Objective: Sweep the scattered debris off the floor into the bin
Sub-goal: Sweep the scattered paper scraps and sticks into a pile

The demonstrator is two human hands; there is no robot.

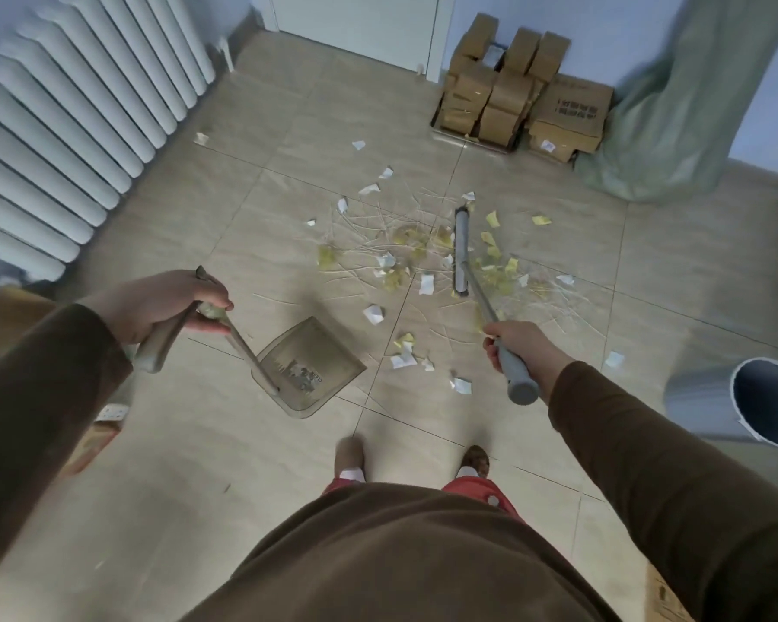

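Head view: left hand [162, 307] wraps the dustpan handle; dustpan [308, 368] hangs below-right of that grip, tilted, tray near the floor. Right hand [515, 347] fists the grey broom [461, 246] handle, head lying ahead of the grip amid the debris [405, 258]. Grey bin [737, 408] sits right of the right hand.

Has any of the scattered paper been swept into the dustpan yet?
No, the dustpan held by the left hand holds no scraps, while the paper debris lies on the floor around the broom head.
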